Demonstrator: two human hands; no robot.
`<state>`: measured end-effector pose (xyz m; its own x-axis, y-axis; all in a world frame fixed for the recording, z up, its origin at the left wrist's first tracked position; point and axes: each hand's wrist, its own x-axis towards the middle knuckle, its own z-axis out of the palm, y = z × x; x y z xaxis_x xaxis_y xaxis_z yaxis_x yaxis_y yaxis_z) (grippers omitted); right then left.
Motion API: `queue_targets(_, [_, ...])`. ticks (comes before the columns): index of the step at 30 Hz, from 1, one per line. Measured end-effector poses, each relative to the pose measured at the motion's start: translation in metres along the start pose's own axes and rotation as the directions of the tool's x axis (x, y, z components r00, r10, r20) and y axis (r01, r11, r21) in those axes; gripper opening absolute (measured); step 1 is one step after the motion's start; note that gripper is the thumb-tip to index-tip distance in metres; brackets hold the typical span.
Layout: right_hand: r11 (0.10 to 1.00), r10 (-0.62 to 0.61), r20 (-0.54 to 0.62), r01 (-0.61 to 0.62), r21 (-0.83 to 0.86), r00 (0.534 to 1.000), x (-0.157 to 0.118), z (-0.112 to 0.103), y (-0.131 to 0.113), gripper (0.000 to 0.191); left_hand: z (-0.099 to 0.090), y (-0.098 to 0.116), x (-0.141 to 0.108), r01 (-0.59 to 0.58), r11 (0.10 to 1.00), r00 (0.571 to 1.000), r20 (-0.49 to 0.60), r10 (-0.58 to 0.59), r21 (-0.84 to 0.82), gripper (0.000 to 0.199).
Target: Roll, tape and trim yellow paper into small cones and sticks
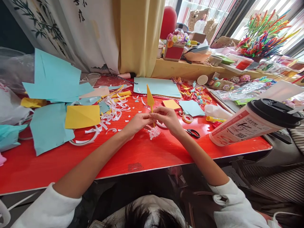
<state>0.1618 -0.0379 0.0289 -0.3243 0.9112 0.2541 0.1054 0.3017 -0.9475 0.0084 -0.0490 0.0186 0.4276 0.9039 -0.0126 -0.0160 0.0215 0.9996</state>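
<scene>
A yellow paper piece shaped like a spearhead (149, 97) stands upright on a thin yellow stem between my hands. My left hand (139, 123) pinches the stem from the left, its fingertips meeting those of my right hand (167, 117), which closes on it from the right. Just below my fingers is a bunch of fine white paper shreds (154, 133); whether it is joined to the stem I cannot tell. Black-handled scissors (193, 133) lie right of my right hand, and a roll of tape (187, 118) is beyond them.
On the red table (114, 158), blue paper sheets (52, 79), a yellow sheet (82, 116) and white paper strips (114, 109) spread at left. Small yellow sheets (171, 104) and blue sheets (192, 108) lie behind my hands. A large lidded cup (249, 123) stands at right.
</scene>
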Motion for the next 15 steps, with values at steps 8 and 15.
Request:
queue_targets(8, [0.967,-0.21,-0.119,0.188,-0.172,0.971,-0.0055,0.0055,-0.0006,0.019,0.0045,0.0047,-0.004,-0.024,0.999,1.0,-0.018,0.025,0.029,0.035])
queue_targets(15, [0.954,-0.248,-0.149,0.215,-0.207,0.957,-0.0062,0.0075,0.0006,0.02,0.0038,0.0091,-0.0049,-0.002,0.998,0.999,0.04,-0.001,0.061,0.035])
